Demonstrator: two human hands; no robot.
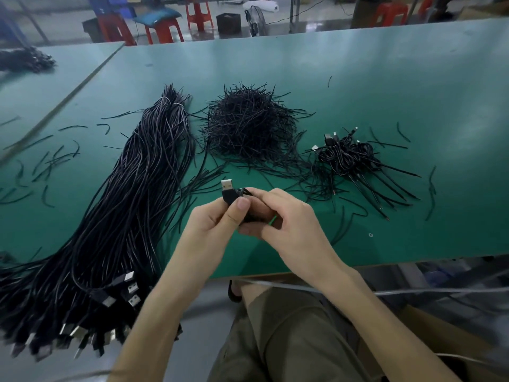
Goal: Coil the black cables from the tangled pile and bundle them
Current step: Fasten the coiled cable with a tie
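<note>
My left hand [213, 220] and my right hand [286, 216] together hold a small coiled black cable [249, 213] just above the near edge of the green table [385, 78]. Its USB plug [228, 186] sticks up past my left thumb, which presses on the coil. My right fingers curl round the coil's other side, where a green wire tip shows. A long sheaf of uncoiled black cables [132, 194] lies to the left, its USB plugs hanging over the table edge. Finished coiled bundles [347, 155] sit at the right.
A heap of short black ties [248, 128] lies mid-table behind my hands. Loose ties are scattered left and right of it. Another dark cable pile [24, 60] sits far left. Red stools [165, 28] stand beyond the table. A cardboard box [429, 334] is by my right knee.
</note>
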